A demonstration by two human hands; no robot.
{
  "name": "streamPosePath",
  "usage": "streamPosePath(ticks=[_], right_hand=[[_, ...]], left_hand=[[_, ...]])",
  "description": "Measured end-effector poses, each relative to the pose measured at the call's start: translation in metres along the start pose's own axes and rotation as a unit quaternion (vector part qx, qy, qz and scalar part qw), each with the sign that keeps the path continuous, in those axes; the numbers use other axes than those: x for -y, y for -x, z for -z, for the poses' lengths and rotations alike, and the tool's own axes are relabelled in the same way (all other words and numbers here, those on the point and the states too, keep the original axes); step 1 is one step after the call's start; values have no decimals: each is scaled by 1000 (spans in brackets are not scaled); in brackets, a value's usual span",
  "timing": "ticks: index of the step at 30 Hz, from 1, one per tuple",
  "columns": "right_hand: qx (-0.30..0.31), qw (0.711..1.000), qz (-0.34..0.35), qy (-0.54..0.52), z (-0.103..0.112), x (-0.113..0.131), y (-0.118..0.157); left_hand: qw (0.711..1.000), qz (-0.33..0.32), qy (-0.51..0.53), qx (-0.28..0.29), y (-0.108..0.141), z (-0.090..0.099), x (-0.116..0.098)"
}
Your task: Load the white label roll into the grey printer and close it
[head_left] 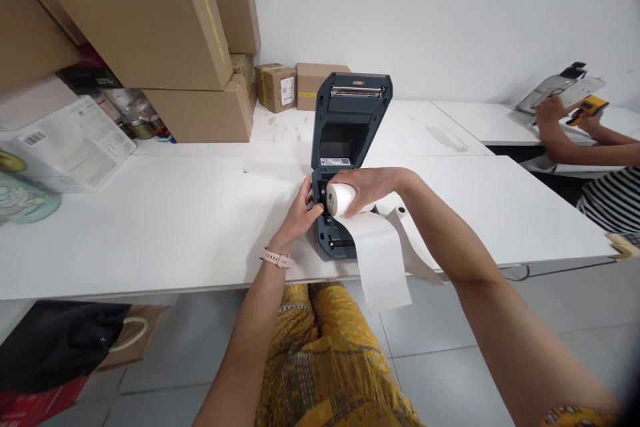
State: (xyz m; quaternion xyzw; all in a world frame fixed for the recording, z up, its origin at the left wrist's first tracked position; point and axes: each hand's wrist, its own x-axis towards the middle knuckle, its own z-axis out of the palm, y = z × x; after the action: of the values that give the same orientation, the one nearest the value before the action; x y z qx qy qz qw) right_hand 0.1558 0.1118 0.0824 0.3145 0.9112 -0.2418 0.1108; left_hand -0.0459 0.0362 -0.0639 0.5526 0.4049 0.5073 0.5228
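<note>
A dark grey label printer (325, 250) stands on the table with its lid (353, 113) raised. My right hand (367, 187) is closed around a white label roll (340, 199) over the printer's open bay. A wide strip of white label paper (380, 260) unwinds from the roll and hangs past the table's front edge. At the printer's left side, my left hand (301, 213) grips its edge, the thumb by the inner roll holder. Just right of the printer lies a narrower white roll (401, 212) with a dark core and a trailing strip.
Cardboard boxes (145, 33) are stacked at the back left, with two smaller cartons (277, 88) by the wall. A white printed box (70, 147) stands at the far left. On the right, another person's hands (553, 113) hold a yellow-and-black device (589, 109) near a bottle.
</note>
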Motion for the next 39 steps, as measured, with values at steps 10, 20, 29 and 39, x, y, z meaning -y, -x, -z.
streamPosePath(ticks=[10,20,29,39], right_hand=[[10,1000,7,4,2,-3,-5],[41,999,-25,4,5,-2,-12],[0,998,-58,-22,-21,-13,-28],[-64,997,15,32,-35,-22,-12]], left_hand=[[1000,-10,-11,7,2,-2,-4],[1000,-14,-8,16,1,0,1],[1000,-5,5,-17,1,-2,0],[999,-11,-14,-41,3,-6,-3]])
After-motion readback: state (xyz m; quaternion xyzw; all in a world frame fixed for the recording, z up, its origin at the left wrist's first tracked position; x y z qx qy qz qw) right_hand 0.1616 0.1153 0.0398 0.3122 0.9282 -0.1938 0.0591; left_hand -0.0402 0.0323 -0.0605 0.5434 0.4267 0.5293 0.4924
